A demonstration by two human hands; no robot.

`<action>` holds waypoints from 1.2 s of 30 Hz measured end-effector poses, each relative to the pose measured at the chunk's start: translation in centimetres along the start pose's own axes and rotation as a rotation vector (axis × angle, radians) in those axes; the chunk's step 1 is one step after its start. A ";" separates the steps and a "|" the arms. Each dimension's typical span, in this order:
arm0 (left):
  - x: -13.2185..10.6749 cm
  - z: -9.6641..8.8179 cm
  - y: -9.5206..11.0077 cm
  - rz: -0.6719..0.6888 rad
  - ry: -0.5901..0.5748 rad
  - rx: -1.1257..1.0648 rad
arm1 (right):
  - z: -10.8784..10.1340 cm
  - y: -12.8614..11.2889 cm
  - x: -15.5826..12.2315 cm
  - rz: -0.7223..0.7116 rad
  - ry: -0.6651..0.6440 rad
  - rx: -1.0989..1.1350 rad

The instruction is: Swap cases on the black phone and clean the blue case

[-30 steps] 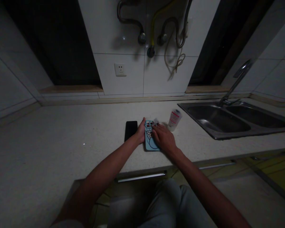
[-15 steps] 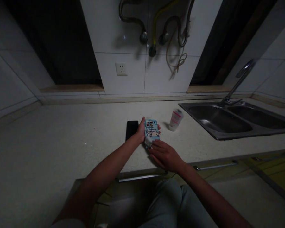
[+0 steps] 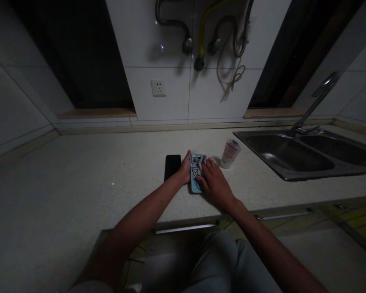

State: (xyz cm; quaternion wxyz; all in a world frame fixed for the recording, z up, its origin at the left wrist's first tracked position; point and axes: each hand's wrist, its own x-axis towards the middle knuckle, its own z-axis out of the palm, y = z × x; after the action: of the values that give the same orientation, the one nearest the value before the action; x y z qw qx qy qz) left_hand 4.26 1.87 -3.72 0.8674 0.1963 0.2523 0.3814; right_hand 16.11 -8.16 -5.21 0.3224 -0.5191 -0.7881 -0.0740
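A light-blue phone case [image 3: 196, 188] with a cartoon print is held just above or on the counter; whether a phone sits inside it I cannot tell. My left hand [image 3: 186, 169] grips it along its left edge, thumb pointing up. Over its right side lies my right hand [image 3: 216, 182], pressing a crumpled whitish tissue or cloth [image 3: 203, 160] against the printed face near the top. That hand covers part of the print. A black phone [image 3: 172, 164] lies flat on the counter just left of my left hand, partly hidden by it.
A clear plastic cup [image 3: 230, 154] with pink print stands right of my hands on the pale counter [image 3: 134, 162]. Beyond it is a double steel sink [image 3: 288, 176] with a faucet [image 3: 315, 91]. A socket [image 3: 158, 88] and pipes [image 3: 201, 44] are on the tiled wall.
My right hand has slid up the phone case with the whitish wad, from its bottom end towards the top. The left hand still holds the case. The view has shifted slightly.
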 end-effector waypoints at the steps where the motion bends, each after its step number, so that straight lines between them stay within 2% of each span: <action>1: 0.0 0.0 0.0 -0.010 -0.001 0.001 | 0.0 -0.2 0.2 -0.018 0.001 0.008; 5: 0.1 -0.4 0.1 -0.084 -0.020 0.016 | 0.0 -1.3 0.2 -0.211 -0.043 0.062; 8: 0.1 -0.8 0.3 -0.089 -0.010 0.036 | -0.6 -2.1 -0.5 -0.345 -0.075 0.136; 11: -0.1 -0.9 0.5 -0.081 -0.002 0.063 | -1.5 -2.5 -1.6 -0.447 -0.107 0.198; 15: -0.4 -0.6 0.4 -0.065 -0.014 0.070 | -2.8 -1.9 -3.0 -0.532 -0.070 0.181; 21: -0.1 -0.8 0.3 -0.038 -0.015 0.035 | -3.8 0.5 -4.2 -0.454 -0.079 0.117; 27: -0.3 -0.7 0.5 -0.049 0.008 0.037 | -3.2 1.8 -4.2 -0.277 -0.083 0.066; 33: -0.7 -0.2 0.2 -0.038 0.017 -0.001 | -3.0 0.2 -2.5 -0.277 -0.163 0.063; 36: -0.7 0.0 0.2 -0.033 0.030 -0.045 | -2.8 -1.1 -1.3 -0.218 -0.231 0.119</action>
State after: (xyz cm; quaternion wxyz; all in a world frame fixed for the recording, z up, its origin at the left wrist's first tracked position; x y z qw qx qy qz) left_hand 3.68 1.44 -3.43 0.8738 0.1670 0.2597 0.3757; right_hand 16.74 -10.92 -3.51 0.2499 -0.4156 -0.8745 -0.0017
